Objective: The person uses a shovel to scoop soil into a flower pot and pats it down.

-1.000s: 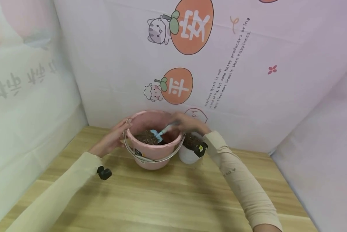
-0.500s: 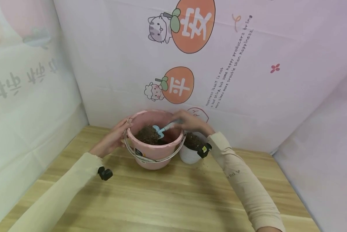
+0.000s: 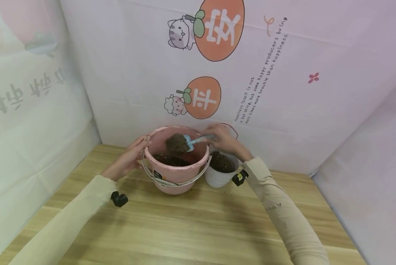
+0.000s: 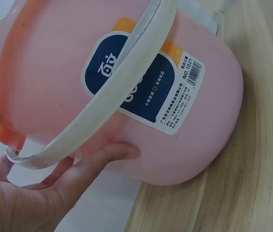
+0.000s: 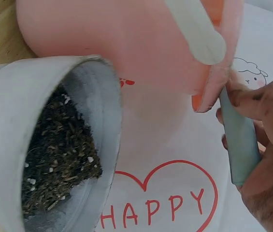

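Note:
My left hand (image 3: pixel 129 157) grips the left side of a pink bucket (image 3: pixel 179 173). In the left wrist view its thumb (image 4: pixel 119 152) lies against the outer wall, below the white bail handle (image 4: pixel 112 92). My right hand (image 3: pixel 227 142) holds a small light-blue trowel (image 3: pixel 190 142) by its grey-green handle (image 5: pixel 241 140), over the bucket's right rim. A heap of dark soil (image 3: pixel 177 142) sits on the trowel's blade, inside the bucket's mouth. More soil (image 3: pixel 171 160) lies in the bucket. Right beside it stands a white pot (image 3: pixel 216 179) partly filled with potting soil (image 5: pixel 61 154).
Bucket and pot stand on a wooden tabletop (image 3: pixel 171 228), close to a printed white cloth backdrop (image 3: pixel 135 81). Cloth sides rise at left and right. A few soil crumbs (image 3: pixel 232 198) lie near the pot.
The trowel has risen from the soil in the bucket, now bearing a heap, and shifted right and up with my right hand. My left hand stays on the bucket.

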{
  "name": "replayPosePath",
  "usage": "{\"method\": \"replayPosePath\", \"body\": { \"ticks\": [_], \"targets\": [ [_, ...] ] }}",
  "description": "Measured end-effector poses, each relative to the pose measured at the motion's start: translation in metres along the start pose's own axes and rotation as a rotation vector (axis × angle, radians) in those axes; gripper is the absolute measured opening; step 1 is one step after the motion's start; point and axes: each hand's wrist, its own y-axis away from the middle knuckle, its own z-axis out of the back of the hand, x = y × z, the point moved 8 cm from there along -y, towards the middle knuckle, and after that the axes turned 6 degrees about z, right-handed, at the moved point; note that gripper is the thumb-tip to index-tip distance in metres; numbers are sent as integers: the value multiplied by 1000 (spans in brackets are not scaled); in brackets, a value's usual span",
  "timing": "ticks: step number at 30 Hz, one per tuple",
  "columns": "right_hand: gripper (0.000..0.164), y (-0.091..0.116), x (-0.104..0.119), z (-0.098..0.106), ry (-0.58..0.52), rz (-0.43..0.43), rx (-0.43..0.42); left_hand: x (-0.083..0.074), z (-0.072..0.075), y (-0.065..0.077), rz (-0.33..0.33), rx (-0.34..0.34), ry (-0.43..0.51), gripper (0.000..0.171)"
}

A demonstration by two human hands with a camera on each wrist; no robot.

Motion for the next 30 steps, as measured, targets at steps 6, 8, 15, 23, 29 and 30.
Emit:
{"method": "replayPosePath", "body": {
  "ticks": [6,8,15,23,29,30],
  "targets": [
    [21,4,0,3,16,0,-65,0,1,1,-6,1,-15,69],
    [20,6,-1,5,15,-2,-70,1,1,1,-6,1,-15,70],
    [15,12,-4,13,40,13,-95,-1,0,3,-13,21,-14,70],
    [18,22,-14,25,33,-33,-132,2,1,2,-5,23,-4,70],
    [19,30,-20,36,72,-25,-155,3,2,0,-1,21,0,70],
    [19,31,-21,38,79,-25,-157,3,2,0,-2,21,1,70]
  ]
}}
